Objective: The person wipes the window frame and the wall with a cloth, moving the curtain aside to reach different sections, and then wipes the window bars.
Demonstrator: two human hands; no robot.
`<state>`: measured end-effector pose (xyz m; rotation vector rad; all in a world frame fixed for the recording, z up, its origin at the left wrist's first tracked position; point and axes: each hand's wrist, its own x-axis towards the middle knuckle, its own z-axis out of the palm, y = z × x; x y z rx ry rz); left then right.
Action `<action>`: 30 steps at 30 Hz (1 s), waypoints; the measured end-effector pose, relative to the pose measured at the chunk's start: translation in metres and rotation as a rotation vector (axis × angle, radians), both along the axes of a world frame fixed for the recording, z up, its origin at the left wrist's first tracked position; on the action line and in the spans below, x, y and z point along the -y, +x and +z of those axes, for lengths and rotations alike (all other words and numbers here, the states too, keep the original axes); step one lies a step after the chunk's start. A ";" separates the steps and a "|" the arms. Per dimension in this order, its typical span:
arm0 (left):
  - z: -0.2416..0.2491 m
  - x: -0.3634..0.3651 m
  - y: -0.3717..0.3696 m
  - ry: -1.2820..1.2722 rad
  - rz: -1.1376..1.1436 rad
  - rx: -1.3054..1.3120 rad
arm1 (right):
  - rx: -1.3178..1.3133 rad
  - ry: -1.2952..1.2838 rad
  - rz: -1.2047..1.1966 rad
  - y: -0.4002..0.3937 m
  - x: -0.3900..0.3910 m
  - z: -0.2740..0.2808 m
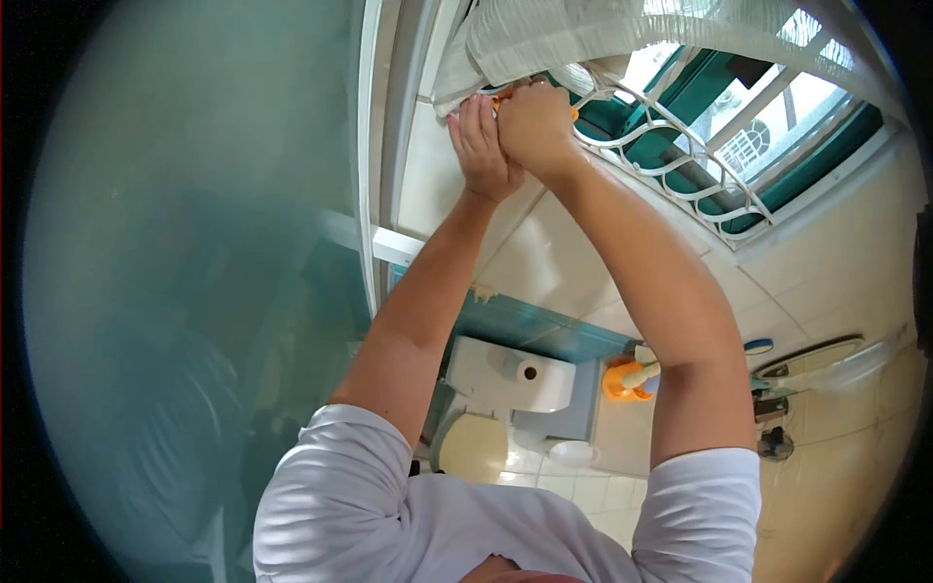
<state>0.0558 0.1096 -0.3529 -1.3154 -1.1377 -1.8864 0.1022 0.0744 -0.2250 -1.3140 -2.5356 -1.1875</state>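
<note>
Orange item [501,98], just left of the window grille [671,165], is probably calling for a steady two-handed hold, with knuckles clearing the bars and the white curtain [544,44] above not getting caught. Left of the grille, the left hand [478,146] is lying against the right, its fingers extended close together, and whether it is pinching anything I cannot tell; nearer the grille, the right hand [536,126] is curling in a fist, apparently around the item. Bright orange patches are showing at either side of that fist, which is hiding the full shape.
</note>
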 end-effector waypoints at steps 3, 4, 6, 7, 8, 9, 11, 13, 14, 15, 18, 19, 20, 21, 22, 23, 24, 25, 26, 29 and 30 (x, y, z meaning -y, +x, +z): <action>-0.002 -0.002 -0.003 0.023 0.017 -0.038 | 0.040 0.005 -0.050 -0.009 0.008 -0.002; -0.004 -0.004 -0.004 0.029 0.012 -0.045 | 0.064 -0.020 -0.059 -0.009 0.013 0.003; -0.009 -0.007 -0.005 -0.022 0.026 -0.061 | 0.068 -0.025 -0.047 -0.009 0.017 0.002; -0.011 -0.008 -0.005 -0.049 0.026 -0.072 | 0.045 -0.003 -0.027 -0.007 0.016 -0.003; -0.014 -0.010 -0.003 -0.054 0.043 -0.086 | 0.023 0.018 -0.014 -0.004 0.014 -0.005; -0.014 -0.009 -0.003 -0.058 0.056 -0.098 | -0.034 0.007 0.001 -0.002 0.013 -0.004; -0.012 -0.010 -0.002 -0.050 0.052 -0.081 | -0.147 -0.012 0.032 0.000 0.011 -0.004; -0.013 -0.012 -0.002 -0.032 0.018 -0.032 | -0.174 -0.024 0.034 0.000 0.010 -0.003; -0.013 -0.011 -0.002 -0.027 -0.001 -0.021 | -0.191 -0.030 0.037 -0.001 0.009 -0.002; -0.011 -0.009 -0.002 -0.021 -0.020 -0.008 | -0.258 0.016 0.080 -0.001 0.002 -0.006; 0.000 -0.003 0.003 -0.008 -0.016 0.043 | -0.267 0.050 0.042 -0.005 -0.002 -0.007; -0.001 -0.004 0.004 -0.033 0.000 0.044 | -0.310 0.040 0.080 -0.003 -0.010 -0.011; -0.001 -0.005 0.004 -0.059 0.019 0.044 | -0.319 0.047 0.108 0.001 -0.013 -0.014; 0.000 -0.004 0.004 -0.051 0.021 0.037 | -0.329 0.056 0.138 0.002 -0.013 -0.014; 0.000 -0.003 0.004 -0.041 0.023 0.029 | -0.340 0.066 0.168 0.004 -0.014 -0.013; 0.002 -0.002 0.005 -0.030 0.025 0.021 | -0.340 0.053 0.171 0.005 -0.015 -0.012; 0.003 -0.001 0.005 -0.005 0.024 0.029 | -0.342 0.040 0.172 0.004 -0.011 -0.011; 0.004 0.000 0.005 0.020 0.020 0.035 | -0.345 0.028 0.172 0.004 -0.008 -0.011; 0.006 0.001 0.006 0.044 0.014 0.039 | -0.332 0.045 0.183 0.003 -0.004 -0.011; 0.001 -0.003 0.007 -0.024 0.100 0.023 | -0.267 0.044 0.187 0.001 -0.005 -0.011; 0.002 -0.003 0.007 -0.017 0.070 0.017 | -0.259 0.025 0.211 0.004 -0.004 -0.008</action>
